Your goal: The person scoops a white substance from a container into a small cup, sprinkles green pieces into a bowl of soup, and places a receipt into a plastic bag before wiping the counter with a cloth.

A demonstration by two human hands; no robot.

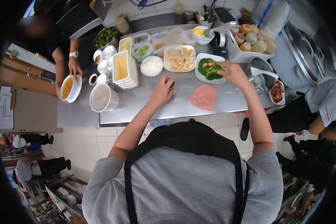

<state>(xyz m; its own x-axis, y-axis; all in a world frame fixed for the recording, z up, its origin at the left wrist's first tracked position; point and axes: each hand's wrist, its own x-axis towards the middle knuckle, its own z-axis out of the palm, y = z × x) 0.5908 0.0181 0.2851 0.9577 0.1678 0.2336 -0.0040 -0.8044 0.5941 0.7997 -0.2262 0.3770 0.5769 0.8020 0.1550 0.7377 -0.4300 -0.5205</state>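
Clock faces are read with twelve pointing away from the wearer. Left end of the counter (138, 104): a co-worker (58, 55) holds a white bowl (77, 90) with orange liquid in it, tilted. Limes (105, 38) sit in a round container at about one o'clock from that bowl. A dark sauce cup (93, 79) stands between the bowl and a white tub (112, 101), which lies at four o'clock from the cup. At one o'clock from the tub, a stack of rectangular trays (132, 77) has yellowish contents in the top one. The rice bowl (152, 75) is just beside the stack, at three o'clock. Left hand (162, 92): fingers curled round a small dark cup (171, 83), clamped on it; cup partly hidden by the fingers. Pale strips (180, 59) fill a dish at twelve to one o'clock from this hand. Crumpled pink cloth (204, 97) lies on bare metal at three to four o'clock. Broccoli (209, 70) lies on a white plate (201, 77), at twelve o'clock from the cloth, with light-brown bits on top. Right hand (235, 74): fingertips at the broccoli's three o'clock edge; whether they pinch anything, cannot tell. A basket (252, 58) of eggshell-like pieces stands at one o'clock from this hand, a metal pot (267, 84) at three, and reddish-brown meat (277, 92) in a dish at four.
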